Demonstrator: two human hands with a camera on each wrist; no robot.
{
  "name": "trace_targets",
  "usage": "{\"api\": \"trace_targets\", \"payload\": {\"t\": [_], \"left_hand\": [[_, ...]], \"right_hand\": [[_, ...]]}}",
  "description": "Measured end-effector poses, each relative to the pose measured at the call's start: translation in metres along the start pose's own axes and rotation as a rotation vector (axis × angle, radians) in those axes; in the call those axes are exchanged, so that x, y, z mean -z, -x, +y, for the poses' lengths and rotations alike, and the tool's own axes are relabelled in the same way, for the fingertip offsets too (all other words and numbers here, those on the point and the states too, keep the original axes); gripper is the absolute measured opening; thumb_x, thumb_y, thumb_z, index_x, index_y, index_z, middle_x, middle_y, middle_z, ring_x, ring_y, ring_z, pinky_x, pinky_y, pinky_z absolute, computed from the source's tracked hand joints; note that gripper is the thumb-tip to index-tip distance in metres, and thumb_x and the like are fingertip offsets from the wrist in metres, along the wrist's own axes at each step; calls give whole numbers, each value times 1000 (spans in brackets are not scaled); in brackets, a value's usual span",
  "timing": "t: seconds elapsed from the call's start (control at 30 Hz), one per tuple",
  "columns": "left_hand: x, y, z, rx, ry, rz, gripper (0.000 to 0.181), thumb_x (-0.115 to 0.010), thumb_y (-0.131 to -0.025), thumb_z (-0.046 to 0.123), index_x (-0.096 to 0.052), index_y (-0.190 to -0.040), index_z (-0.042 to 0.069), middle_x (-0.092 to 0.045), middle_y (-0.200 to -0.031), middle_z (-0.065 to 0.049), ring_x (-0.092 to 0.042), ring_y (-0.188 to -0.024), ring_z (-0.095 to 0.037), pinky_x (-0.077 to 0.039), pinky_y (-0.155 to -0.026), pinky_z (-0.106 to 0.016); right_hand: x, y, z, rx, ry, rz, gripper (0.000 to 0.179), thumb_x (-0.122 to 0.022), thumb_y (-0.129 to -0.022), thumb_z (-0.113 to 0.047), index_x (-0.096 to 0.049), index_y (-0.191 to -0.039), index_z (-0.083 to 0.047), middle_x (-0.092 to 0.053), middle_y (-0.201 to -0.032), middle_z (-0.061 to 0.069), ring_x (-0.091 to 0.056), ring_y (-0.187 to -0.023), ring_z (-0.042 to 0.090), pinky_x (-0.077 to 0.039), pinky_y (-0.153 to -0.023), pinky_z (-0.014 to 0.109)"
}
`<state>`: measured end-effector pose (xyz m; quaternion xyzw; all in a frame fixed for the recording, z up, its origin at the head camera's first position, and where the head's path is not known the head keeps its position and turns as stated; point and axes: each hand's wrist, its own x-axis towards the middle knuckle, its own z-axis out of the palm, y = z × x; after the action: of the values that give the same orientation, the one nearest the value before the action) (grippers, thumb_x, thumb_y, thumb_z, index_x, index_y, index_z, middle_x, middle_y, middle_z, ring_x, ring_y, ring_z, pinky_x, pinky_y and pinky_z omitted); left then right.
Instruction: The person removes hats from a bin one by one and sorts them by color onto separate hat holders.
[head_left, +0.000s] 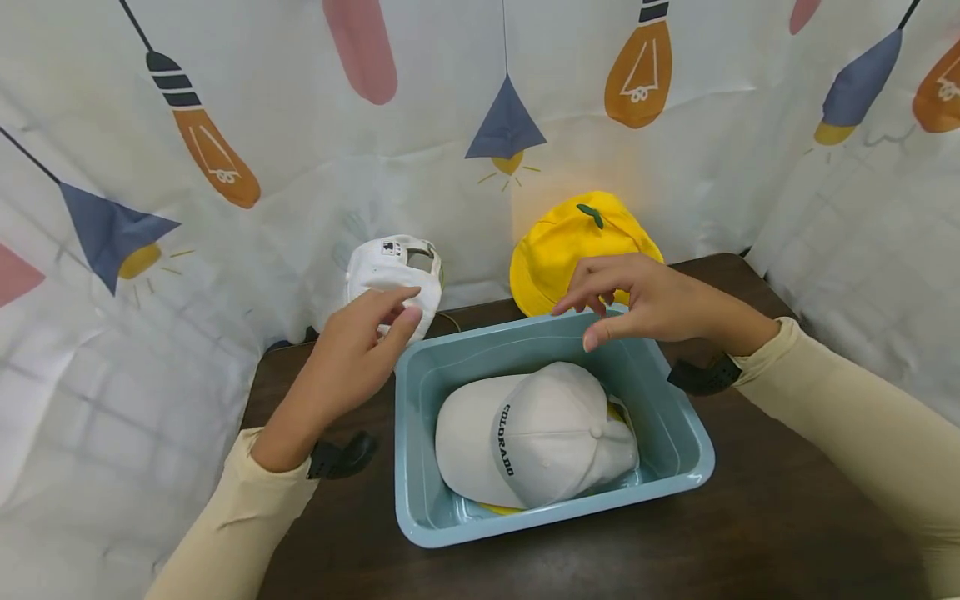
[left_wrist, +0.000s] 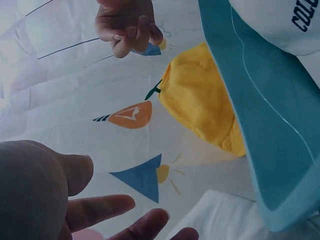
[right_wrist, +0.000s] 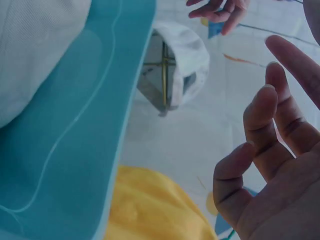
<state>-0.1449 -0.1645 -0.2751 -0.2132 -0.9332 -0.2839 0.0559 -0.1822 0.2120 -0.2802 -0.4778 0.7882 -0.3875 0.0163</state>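
Observation:
A light blue plastic bin holds a white baseball cap lettered COLORADO, its brim toward the left. Bits of something yellow peek out from beneath that cap. My left hand hovers by the bin's left back corner, fingers loosely bent and empty, close to a second white cap behind it. Over the back rim hangs my right hand, also empty, thumb and fingers apart. Behind it stands a yellow hat with a green sprout, partly covered by the hand in the head view.
The bin stands on a dark brown table. A white curtain printed with lamps and bulbs hangs behind and along both sides. Each wrist wears a black strap, such as the right wristband.

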Motion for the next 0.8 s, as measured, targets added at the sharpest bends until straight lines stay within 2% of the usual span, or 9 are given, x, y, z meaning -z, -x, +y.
{"api": "trace_targets", "payload": {"t": [0.17, 0.33, 0.5, 0.6, 0.8], "left_hand": [[-6, 35, -15, 95, -42, 22, 51, -46, -109, 41, -51, -150, 12, -65, -115, -10, -62, -97, -25, -56, -84, -48], [-20, 57, -28, 134, -32, 10, 53, -43, -110, 41, -45, -154, 11, -63, -115, -11, -62, -97, -24, -54, -84, -47], [-38, 72, -37, 148, 51, -11, 54, -45, -110, 38, -39, -158, 16, -62, -122, -12, -67, -105, -26, -58, -86, -50], [-47, 79, -41, 176, 117, -27, 58, -46, -109, 39, -31, -161, 19, -60, -133, -15, -70, -111, -31, -59, -88, -54], [-63, 86, -42, 221, 277, -64, 68, -49, -108, 38, -16, -165, 21, -48, -152, -19, -66, -121, -41, -60, -87, -53]], "right_hand": [[-15, -4, -6, 13, 2, -130, 45, -88, -79, -23, -75, -122, -26, -59, -94, -15, -54, -80, 7, -49, -67, 26], [-29, -7, -5, 8, 21, -223, 49, -89, -76, -31, -75, -123, -26, -58, -92, -12, -54, -77, 9, -49, -65, 24], [-39, -8, -8, -60, 18, -316, 51, -86, -77, -41, -75, -123, -23, -60, -93, -5, -55, -77, 13, -49, -64, 25], [-43, -10, -10, -101, 12, -369, 54, -85, -77, -45, -74, -124, -20, -60, -94, -1, -54, -78, 15, -48, -64, 24], [-50, -9, -11, -182, 48, -488, 63, -88, -71, -48, -72, -128, -28, -58, -100, -4, -53, -87, 16, -47, -71, 23]]}}
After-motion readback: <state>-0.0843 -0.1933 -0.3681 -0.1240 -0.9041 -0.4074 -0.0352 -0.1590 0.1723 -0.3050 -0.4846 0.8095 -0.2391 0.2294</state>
